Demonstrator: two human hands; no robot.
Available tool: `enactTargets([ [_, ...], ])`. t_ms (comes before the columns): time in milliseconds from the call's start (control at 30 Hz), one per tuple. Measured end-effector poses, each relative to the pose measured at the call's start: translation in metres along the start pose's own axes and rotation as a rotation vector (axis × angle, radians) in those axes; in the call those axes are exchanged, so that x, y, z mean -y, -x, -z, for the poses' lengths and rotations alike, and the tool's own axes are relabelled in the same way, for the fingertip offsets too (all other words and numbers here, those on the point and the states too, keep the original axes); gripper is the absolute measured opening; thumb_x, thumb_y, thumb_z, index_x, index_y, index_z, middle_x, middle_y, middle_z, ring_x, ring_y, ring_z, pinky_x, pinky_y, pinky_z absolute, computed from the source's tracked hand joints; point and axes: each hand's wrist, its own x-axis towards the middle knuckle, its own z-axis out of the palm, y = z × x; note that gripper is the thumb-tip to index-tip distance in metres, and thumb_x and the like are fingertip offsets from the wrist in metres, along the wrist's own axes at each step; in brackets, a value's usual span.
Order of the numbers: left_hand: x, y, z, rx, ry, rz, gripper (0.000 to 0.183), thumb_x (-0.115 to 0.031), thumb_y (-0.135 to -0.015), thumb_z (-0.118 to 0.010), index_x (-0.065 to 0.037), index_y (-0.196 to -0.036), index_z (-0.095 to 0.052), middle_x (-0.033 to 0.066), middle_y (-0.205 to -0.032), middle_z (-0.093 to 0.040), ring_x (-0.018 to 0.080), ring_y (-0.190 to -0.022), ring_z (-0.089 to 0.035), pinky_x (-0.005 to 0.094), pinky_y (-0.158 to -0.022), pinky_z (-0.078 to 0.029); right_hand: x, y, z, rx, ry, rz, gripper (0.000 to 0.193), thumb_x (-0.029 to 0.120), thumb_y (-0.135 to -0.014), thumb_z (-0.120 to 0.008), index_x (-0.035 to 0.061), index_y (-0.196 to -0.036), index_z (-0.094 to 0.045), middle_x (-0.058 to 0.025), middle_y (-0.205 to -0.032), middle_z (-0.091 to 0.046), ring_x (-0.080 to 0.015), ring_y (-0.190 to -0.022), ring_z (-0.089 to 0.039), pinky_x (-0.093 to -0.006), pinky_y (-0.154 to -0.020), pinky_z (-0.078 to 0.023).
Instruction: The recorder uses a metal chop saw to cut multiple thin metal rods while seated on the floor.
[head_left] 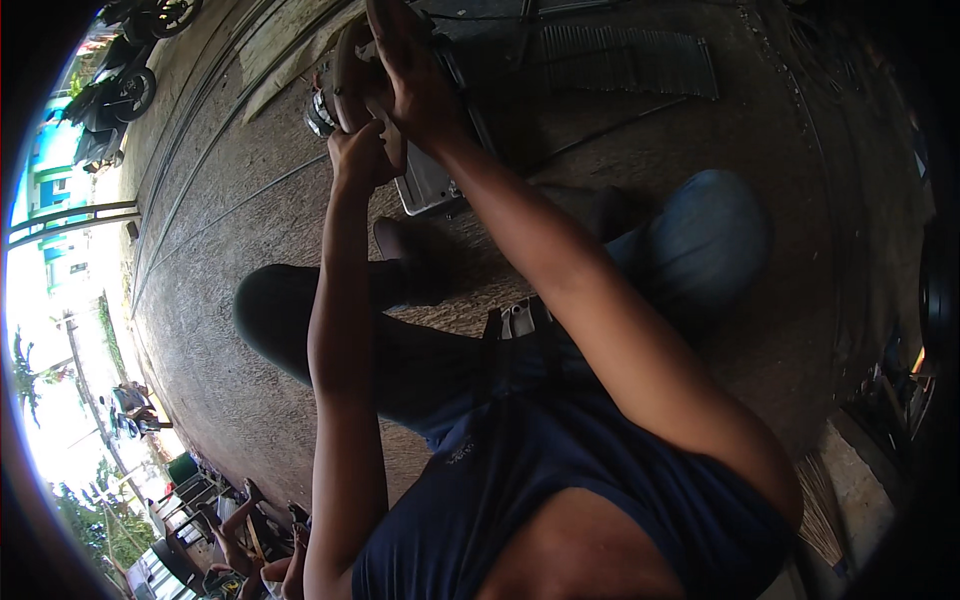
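Note:
Both my arms reach forward to a dark machine (352, 75) that looks like a cut-off saw, with a curved guard and a flat metal base (430, 190). My left hand (362, 155) is closed around the lower end of the curved part. Just right of it and farther up, my right hand (420, 100) holds the machine's upper side, its long fingers lying along it. A shiny round metal part (320, 115) sticks out on the machine's left. My hands hide much of the machine's middle.
My bent legs (700, 240) lie on the rough concrete floor near the base. Long thin metal rods (220, 150) stretch across the left, and a ribbed metal sheet (630, 60) lies at the far right. Motorbikes (115, 105) stand far left; a straw broom (820, 505) is lower right.

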Motion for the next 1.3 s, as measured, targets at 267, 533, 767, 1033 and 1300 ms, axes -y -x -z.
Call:
enactTargets([
  [267, 0.0, 0.005, -0.002, -0.009, 0.003, -0.014, 0.035, -0.017, -0.07, -0.07, 0.01, -0.091, -0.062, 0.0159, -0.078, -0.066, 0.0212, -0.067, -0.067, 0.0329, -0.056, -0.053, -0.004, 0.002, 0.0, 0.024, 0.067, 0.004, 0.068, 0.032, -0.081, -0.068, 0.0147, -0.141, -0.042, -0.0227, -0.134, -0.044, -0.0402, -0.124, -0.042, -0.0473, -0.103, -0.036],
  [533, 0.002, 0.006, -0.003, 0.0, 0.059, -0.049, 0.027, -0.016, -0.071, -0.069, 0.008, -0.081, -0.063, 0.0125, -0.068, -0.064, 0.0195, -0.06, -0.065, 0.0327, -0.05, -0.051, 0.006, 0.003, 0.007, -0.001, 0.089, 0.004, 0.067, 0.034, -0.079, -0.069, 0.0162, -0.139, -0.045, -0.0228, -0.134, -0.044, -0.0404, -0.123, -0.044, -0.0472, -0.1, -0.038],
  [767, 0.0, 0.012, -0.005, -0.026, 0.077, -0.088, 0.021, -0.016, -0.072, -0.068, 0.002, -0.066, -0.059, 0.0069, -0.056, -0.059, 0.0124, -0.045, -0.057, 0.0294, -0.04, -0.044, 0.015, 0.003, 0.017, 0.048, 0.118, -0.04, 0.068, 0.035, -0.078, -0.071, 0.0162, -0.139, -0.046, -0.0237, -0.138, -0.04, -0.0415, -0.126, -0.042, -0.0466, -0.101, -0.039],
  [1033, 0.002, 0.01, -0.002, 0.003, 0.017, -0.063, 0.029, -0.022, -0.072, -0.067, 0.007, -0.071, -0.065, 0.0117, -0.06, -0.063, 0.0178, -0.053, -0.064, 0.0324, -0.048, -0.05, 0.022, 0.004, 0.023, -0.018, 0.147, 0.052, 0.071, 0.034, -0.078, -0.07, 0.0142, -0.141, -0.042, -0.0247, -0.135, -0.041, -0.0424, -0.121, -0.045, -0.0468, -0.098, -0.042],
  [1300, 0.004, 0.011, -0.003, -0.01, -0.045, -0.07, 0.033, -0.023, -0.072, -0.066, 0.009, -0.081, -0.066, 0.0151, -0.067, -0.067, 0.0218, -0.065, -0.069, 0.035, -0.06, -0.055, 0.036, 0.004, 0.025, 0.102, -0.035, -0.116, 0.073, 0.016, -0.084, -0.059, 0.0166, -0.149, -0.025, -0.0234, -0.133, -0.042, -0.0416, -0.118, -0.048, -0.0453, -0.092, -0.046],
])
